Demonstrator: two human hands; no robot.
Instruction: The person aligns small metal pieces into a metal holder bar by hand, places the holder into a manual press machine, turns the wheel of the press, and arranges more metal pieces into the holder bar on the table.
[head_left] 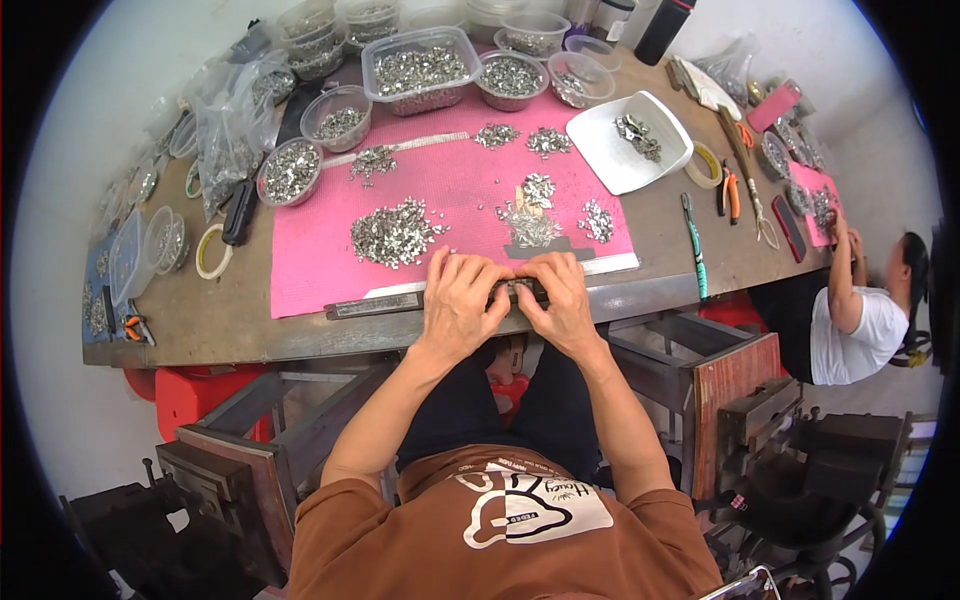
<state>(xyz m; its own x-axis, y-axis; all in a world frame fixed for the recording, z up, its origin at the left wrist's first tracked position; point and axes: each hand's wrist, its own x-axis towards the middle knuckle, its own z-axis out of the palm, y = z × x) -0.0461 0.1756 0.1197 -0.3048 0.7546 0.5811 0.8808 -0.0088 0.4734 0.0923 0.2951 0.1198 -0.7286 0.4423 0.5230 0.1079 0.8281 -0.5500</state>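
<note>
At the front edge of the table, my left hand and my right hand meet over a long dark metal bar. Both hands are closed, thumbs and fingers pressed in near each other; what they pinch is too small or hidden to name. Just beyond them, a pink mat carries a large heap of small silvery metal pieces on the left. Thin silvery slivers lie in a pile past my right hand, with smaller heaps of metal bits around it.
Plastic tubs of metal pieces line the back. A white tray stands at the mat's right, beside a tape roll, orange-handled pliers and a green-handled tool. A black-handled tool lies left. Another person works at far right.
</note>
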